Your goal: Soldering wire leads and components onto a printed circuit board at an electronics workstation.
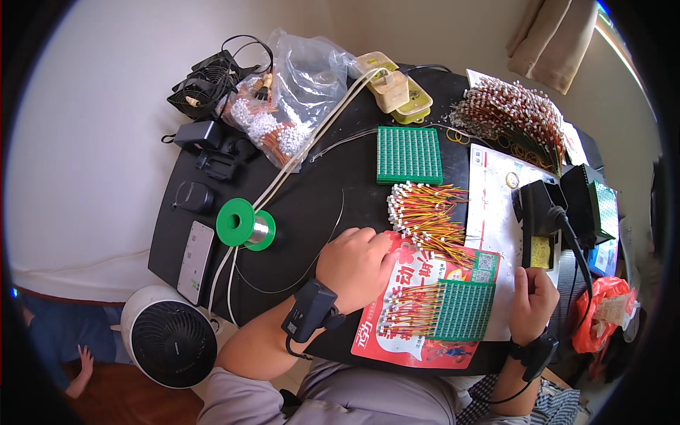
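A green circuit board panel (465, 312) lies on a red printed sheet (368, 341), with a row of red and yellow wires (412, 312) with white connectors extending from its left side. My left hand (356, 265) is at the sheet's upper left, fingers curled, beside a loose pile of similar wires (428, 212); whatever its fingers hold is hidden. To the right of the panel, my right hand (533, 304) rests by the white board's near edge, fingers curled in and thumb raised. I cannot make out anything in it. Both wrists wear black devices on straps.
A green solder spool (241, 224) stands left, its thin wire looping toward my left arm. Stacked green panels (409, 156) lie beyond the wire pile. At right are a black soldering stand (542, 212) with a yellow sponge (540, 252) and a large wire heap (510, 117). A fan (170, 336) stands left.
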Motion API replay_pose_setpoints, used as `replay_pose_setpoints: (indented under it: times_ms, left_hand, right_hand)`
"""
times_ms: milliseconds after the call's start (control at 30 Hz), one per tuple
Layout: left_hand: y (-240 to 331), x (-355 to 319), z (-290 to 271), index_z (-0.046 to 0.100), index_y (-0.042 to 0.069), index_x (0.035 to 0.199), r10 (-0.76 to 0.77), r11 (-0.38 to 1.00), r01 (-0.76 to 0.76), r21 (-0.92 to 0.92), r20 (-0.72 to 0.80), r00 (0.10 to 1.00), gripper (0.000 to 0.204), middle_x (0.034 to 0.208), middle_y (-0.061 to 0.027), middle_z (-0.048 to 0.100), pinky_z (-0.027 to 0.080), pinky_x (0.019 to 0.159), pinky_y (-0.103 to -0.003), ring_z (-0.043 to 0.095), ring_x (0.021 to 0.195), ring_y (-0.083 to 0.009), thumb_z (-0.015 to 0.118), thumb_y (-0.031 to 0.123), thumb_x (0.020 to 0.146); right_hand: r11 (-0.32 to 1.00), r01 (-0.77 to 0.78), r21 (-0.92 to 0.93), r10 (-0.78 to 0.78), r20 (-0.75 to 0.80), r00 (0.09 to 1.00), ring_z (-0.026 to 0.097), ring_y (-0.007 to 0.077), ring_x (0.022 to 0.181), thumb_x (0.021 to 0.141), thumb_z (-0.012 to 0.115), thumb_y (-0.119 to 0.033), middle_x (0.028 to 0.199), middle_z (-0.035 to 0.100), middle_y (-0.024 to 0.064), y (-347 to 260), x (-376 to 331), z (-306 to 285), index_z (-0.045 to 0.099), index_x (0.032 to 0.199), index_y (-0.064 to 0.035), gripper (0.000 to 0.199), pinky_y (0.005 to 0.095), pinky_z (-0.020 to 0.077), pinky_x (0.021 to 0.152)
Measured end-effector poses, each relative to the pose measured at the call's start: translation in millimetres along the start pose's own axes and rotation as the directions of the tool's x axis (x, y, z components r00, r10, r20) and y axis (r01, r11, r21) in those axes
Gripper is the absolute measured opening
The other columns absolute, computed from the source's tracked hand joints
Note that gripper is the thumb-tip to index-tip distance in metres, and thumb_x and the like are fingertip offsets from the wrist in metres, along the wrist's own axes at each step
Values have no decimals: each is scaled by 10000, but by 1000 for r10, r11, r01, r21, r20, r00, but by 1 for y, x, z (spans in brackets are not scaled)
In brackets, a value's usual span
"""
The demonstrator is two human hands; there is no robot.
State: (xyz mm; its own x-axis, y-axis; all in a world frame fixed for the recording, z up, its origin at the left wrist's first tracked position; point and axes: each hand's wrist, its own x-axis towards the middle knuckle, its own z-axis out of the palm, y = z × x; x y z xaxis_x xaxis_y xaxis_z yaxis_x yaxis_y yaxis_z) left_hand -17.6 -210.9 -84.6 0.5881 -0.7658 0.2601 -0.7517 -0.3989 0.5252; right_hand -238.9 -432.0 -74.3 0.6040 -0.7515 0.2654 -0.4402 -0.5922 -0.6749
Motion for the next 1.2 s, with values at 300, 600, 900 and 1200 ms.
replay_pose_setpoints:
  times_ms: [300,600,900,1200]
  left_hand:
    - [2,0,-1,578,64,775,14,999,-15,33,15,1000,200,739,-104,574,494,623,-451,601,714,-334,738,163,843]
    - [3,1,0,579,68,776,4,999,-5,50,27,1000,200,741,-102,572,489,620,-452,599,716,-333,735,171,848]
    - [6,4,-2,578,65,771,41,999,-42,32,8,999,181,729,-92,571,486,625,-447,598,713,-332,733,136,831]
    - [5,4,-2,568,54,737,9,999,-10,33,34,999,197,703,-91,563,457,603,-440,581,676,-322,745,102,811]
  right_hand:
    - [1000,13,-25,-14,-25,1000,512,130,556,936,695,-60,636,586,77,1,1,-1,629,816,37,168,283,400,531]
    - [1000,17,-17,-18,-20,1000,507,143,538,924,704,-44,633,573,86,0,1,1,616,806,34,166,294,396,519]
    - [998,53,-30,-54,-24,998,567,233,529,889,723,-38,642,598,138,-2,2,0,629,799,24,145,333,431,519]
    - [994,-102,-24,101,-46,994,557,273,501,877,713,-61,596,575,163,4,5,1,602,720,29,212,366,428,506]
